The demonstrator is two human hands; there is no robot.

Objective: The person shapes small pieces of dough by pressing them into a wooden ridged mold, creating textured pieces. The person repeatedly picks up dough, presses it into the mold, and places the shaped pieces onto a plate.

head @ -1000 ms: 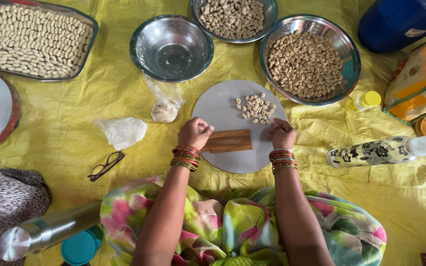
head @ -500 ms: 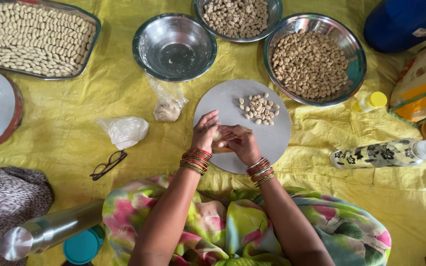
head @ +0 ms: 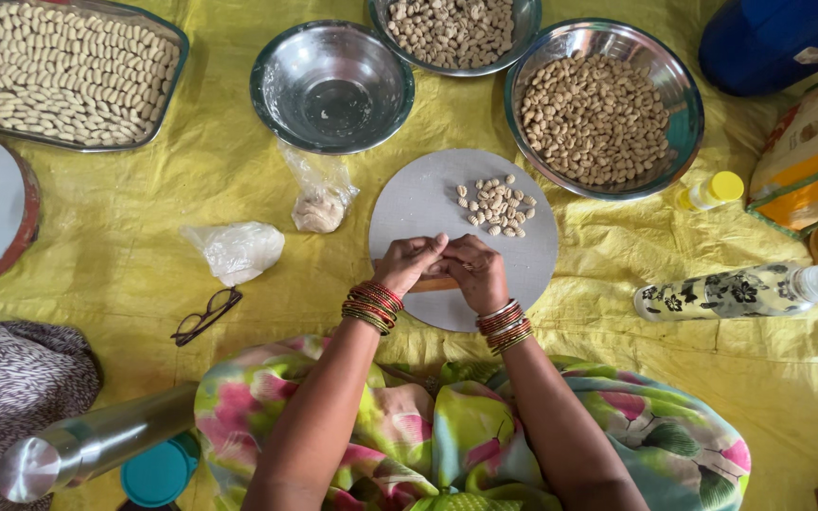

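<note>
Head view, looking down. The left hand and right hand meet fingertip to fingertip over the near half of a round grey board. Both are curled around something small between them, probably a nut, though the fingers hide it. A wooden block lies under the hands with its long axis left to right, only a sliver showing. The pile of nuts sits on the board just beyond the hands, toward the right, nearer the right hand. An empty steel bowl stands farther off, beyond the board
</note>
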